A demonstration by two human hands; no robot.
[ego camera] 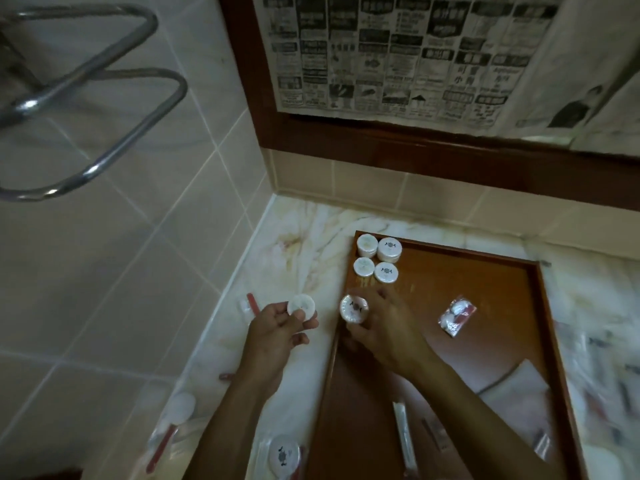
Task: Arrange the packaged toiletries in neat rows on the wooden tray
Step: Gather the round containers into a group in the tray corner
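A wooden tray (485, 306) lies on the marble counter. Several round white packets (378, 259) stand in two short rows in its far left corner. My right hand (384, 327) holds another round white packet (354, 308) over the tray's left edge, just in front of those rows. My left hand (277, 330) pinches a round white packet (300, 305) above the counter, left of the tray. A clear sachet with red and white contents (456, 315) lies in the tray's middle. A long thin packet (404, 434) lies at the tray's near end.
More packets lie on the counter at the near left: a round one (284, 455), a packet with a red handle (166, 441) and a small one (247, 306). Blurred packets (595, 375) fill the counter right of the tray. A chrome rail (104, 98) hangs on the tiled wall; a newspaper-covered mirror (398, 57) stands behind.
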